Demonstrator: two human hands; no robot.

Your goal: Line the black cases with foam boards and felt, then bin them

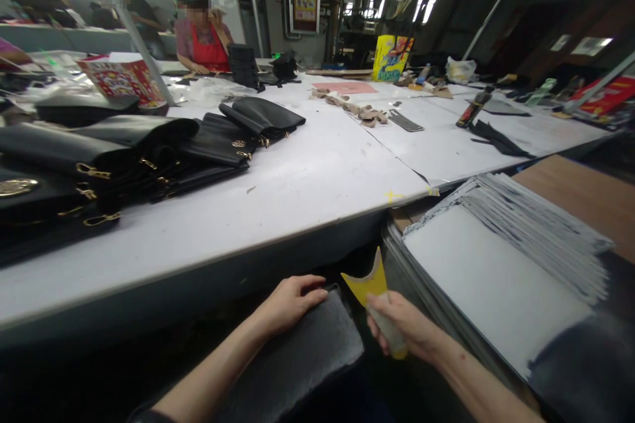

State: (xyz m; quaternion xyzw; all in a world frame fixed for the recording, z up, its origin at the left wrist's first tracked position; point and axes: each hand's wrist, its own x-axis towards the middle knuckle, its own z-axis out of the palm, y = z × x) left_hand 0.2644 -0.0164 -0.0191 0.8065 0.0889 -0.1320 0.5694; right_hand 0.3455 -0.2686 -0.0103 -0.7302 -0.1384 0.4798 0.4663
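Observation:
In the lower middle, my left hand [290,304] lies over the far edge of a black, slab-like piece that looks like leather [317,344]. Its thumb is on top and its fingers reach past the edge, their tips partly hidden. My right hand [399,324] is wrapped around the pale handle of a yellow scraper-like tool [370,283]. The tool's wide end has a concave, crescent-shaped edge and points up and to the left. It is held to the right of the black piece, apart from it.
A long white table [307,178] crosses ahead, its front edge beyond my hands. Black bags with gold-coloured hardware [163,139] are piled on its left. Stacked pale sheets [481,271] stand close on my right. A person in a red apron [211,43] is across the table.

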